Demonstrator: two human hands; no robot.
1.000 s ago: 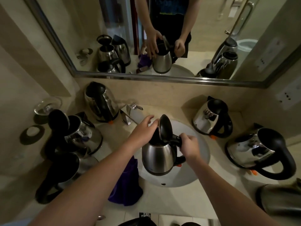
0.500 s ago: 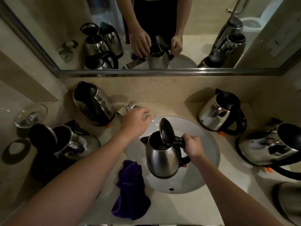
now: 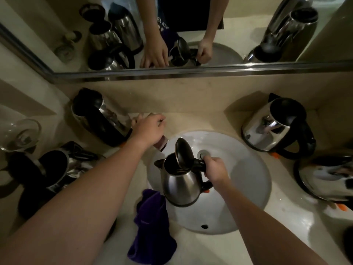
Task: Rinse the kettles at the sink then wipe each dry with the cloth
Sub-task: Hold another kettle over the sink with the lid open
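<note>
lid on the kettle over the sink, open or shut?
Open. The kettle held by the right hand has its black lid flipped up, exposing the dark interior.

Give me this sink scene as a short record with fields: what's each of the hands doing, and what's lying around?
left hand: reaching over the tap; grip hidden
right hand: grips the handle of the held kettle
held kettle: above the basin, lid up
water: none seen running
cloth: purple, on the counter beside the basin, untouched
other kettles: several on the counter either side
mirror: behind, reflecting both hands
</note>
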